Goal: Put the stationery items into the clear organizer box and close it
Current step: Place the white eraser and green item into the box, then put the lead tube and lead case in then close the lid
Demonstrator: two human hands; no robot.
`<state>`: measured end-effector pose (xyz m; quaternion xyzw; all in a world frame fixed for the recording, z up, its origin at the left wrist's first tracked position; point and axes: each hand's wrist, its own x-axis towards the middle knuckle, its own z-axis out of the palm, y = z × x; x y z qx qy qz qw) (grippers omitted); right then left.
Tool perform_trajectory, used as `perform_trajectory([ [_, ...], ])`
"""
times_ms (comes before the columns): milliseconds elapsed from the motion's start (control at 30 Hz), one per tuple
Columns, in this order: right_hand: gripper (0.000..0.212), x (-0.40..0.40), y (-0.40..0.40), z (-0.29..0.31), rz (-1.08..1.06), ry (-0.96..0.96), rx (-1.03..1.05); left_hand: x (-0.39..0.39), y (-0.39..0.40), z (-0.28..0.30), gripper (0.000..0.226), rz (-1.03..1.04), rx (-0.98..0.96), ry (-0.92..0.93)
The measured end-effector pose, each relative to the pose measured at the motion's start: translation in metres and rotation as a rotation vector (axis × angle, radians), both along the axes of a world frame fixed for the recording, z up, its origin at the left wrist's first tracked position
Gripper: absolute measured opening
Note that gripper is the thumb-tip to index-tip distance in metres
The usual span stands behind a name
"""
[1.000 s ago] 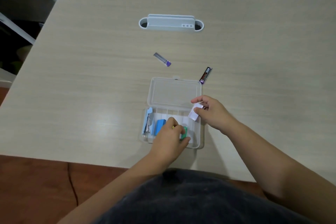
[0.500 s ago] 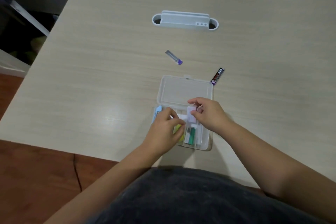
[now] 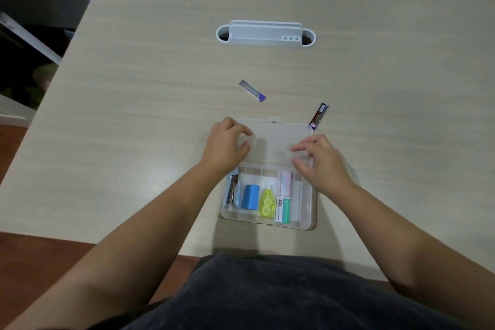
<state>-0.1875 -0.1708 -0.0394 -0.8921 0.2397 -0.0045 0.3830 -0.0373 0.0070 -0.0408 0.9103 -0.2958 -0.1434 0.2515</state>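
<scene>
Clear organizer box [image 3: 267,195] sat low-centre on the tabletop [image 3: 134,115], lid [image 3: 273,142] flat open; left hand [image 3: 227,143] and right hand [image 3: 318,158], both empty with fingers spread, rested on it; risk: closing prematurely strands two lead cases [image 3: 252,90] outside.

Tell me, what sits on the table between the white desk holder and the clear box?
In the head view, only the purple-capped lead tube lies between the white desk holder and the clear box.
</scene>
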Motion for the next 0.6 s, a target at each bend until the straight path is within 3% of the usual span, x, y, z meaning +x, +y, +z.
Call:
perform_trajectory([
  [167, 0.028, 0.043, -0.046, -0.01, -0.279, 0.051, 0.035, 0.048, -0.034, 0.003, 0.035, -0.075, 0.087, -0.026],
  [367, 0.035, 0.08, -0.078, -0.029, -0.465, 0.177, 0.045, 0.096, -0.071, -0.001, 0.074, -0.258, 0.378, -0.097],
  [600, 0.048, 0.095, -0.078, -0.034, -0.45, 0.218, 0.016, 0.135, -0.08, -0.013, 0.058, -0.394, 0.39, -0.175],
])
